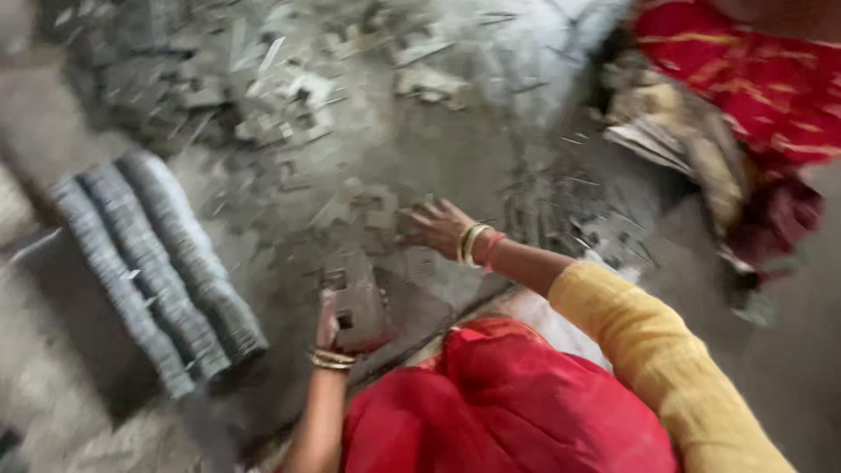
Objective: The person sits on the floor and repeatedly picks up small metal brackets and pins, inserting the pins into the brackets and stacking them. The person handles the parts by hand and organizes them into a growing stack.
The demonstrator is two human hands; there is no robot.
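While the view is blurred, the right hand [438, 228] lies with fingers spread on the loose grey metal pieces [350, 210] strewn over the floor [455, 149], and the left hand [328, 320] rests against a small grey block [361, 307], its grip too blurred to tell. To the left, three long rows of stacked grey plates [153, 263] lie side by side on the floor, well apart from both hands. No box or bin is clear enough to make out.

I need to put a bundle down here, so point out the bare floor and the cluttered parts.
Bare grey floor lies between the scattered flat grey metal pieces at the top and the right hand. It is crowded left of the left hand, where three long rows of stacked grey metal plates lie, and along the top. The picture is blurred.
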